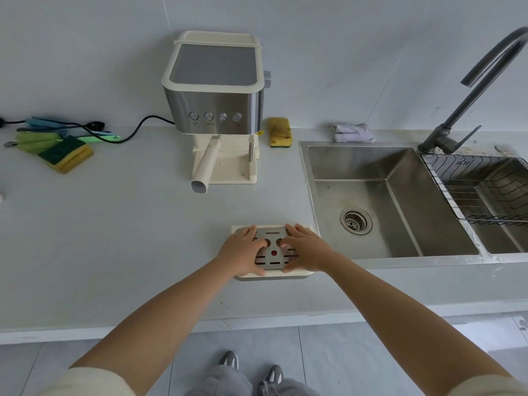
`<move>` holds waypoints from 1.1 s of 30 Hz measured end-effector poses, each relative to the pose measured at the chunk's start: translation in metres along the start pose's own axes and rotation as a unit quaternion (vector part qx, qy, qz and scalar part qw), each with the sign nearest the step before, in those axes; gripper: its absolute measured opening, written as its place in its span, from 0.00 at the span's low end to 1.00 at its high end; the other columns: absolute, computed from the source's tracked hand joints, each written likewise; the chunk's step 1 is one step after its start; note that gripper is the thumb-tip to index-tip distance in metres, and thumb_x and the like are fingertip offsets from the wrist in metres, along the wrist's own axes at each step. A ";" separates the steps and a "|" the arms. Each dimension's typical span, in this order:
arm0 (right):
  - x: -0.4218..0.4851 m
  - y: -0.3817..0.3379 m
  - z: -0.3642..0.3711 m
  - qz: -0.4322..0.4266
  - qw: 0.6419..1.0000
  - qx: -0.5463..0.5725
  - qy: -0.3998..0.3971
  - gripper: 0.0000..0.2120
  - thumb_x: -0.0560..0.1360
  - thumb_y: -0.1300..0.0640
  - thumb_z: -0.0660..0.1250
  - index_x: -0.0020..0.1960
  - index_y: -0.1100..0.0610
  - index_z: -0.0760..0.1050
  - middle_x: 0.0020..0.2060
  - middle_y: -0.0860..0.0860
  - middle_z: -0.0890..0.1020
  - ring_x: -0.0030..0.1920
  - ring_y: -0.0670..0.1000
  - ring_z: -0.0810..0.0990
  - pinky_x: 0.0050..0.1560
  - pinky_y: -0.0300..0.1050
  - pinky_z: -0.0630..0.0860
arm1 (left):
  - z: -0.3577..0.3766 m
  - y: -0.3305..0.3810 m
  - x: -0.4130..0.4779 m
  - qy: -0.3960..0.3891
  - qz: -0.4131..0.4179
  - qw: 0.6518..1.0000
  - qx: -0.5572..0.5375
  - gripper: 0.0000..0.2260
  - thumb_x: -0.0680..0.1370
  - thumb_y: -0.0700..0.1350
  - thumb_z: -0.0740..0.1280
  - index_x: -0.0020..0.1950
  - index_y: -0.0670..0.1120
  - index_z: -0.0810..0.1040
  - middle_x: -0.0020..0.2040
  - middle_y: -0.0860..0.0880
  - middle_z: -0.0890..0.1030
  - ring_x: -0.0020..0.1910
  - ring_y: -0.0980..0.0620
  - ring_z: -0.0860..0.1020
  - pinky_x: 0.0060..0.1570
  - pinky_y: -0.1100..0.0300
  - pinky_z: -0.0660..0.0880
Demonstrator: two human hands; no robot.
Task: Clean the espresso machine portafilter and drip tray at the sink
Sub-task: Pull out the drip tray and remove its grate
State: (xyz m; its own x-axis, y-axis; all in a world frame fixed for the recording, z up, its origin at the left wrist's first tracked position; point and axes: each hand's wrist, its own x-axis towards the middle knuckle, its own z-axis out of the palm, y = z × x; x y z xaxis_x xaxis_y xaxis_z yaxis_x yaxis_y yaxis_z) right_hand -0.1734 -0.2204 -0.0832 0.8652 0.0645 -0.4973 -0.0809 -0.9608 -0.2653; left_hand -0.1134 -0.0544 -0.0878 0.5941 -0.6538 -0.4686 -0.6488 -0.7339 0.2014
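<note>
Drip tray: I see the cream drip tray [300, 274] lying flat on the worktop [128, 238] near its front edge, just left of the sink [400, 201].
Grate: a slotted metal grate [273, 247] sits on top of the tray, with a small red dot [274, 253] showing through near its middle.
Left grip: my left hand [241, 252] is spread flat over the left side of the grate, fingers apart, thumb at the front edge; it presses on it rather than closing around it.
Right grip: my right hand [305, 250] lies the same way on the right side, fingers open and splayed, thumb at the front edge.
Portafilter: the portafilter [207, 164] is locked in the espresso machine [217, 104], its cream handle pointing toward the front of the worktop.
Machine: it stands at the back of the worktop against the wall, its base bare where I would expect a tray.
Sponges: one yellow sponge [280, 132] lies by the back edge between machine and sink; another green and yellow sponge [67, 154] lies toward the back left.
Cloth: a pale cloth [353, 133] is bunched behind the sink.
Faucet: the grey faucet [468, 95] rises at the back right, beside a wire rack [485, 190] in the right-hand basin.
</note>
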 end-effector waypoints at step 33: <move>0.070 -0.148 0.014 -0.104 0.993 -0.042 0.020 0.29 0.68 0.46 0.72 0.66 0.49 0.68 0.75 0.52 0.55 0.75 0.56 0.52 0.72 0.47 0.51 | 0.015 -0.156 -0.081 0.038 -0.076 0.993 -0.086 0.24 0.73 0.52 0.70 0.66 0.49 0.69 0.78 0.44 0.47 0.77 0.44 0.45 0.72 0.52 0.54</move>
State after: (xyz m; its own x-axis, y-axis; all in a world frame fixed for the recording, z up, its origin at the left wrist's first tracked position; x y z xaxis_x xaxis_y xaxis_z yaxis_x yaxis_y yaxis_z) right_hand -0.1080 -0.0697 -0.0896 0.8780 0.2550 -0.4050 0.1420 -0.9470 -0.2883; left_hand -0.0678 0.1159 -0.0938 0.7168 -0.5411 -0.4398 -0.4621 -0.8410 0.2814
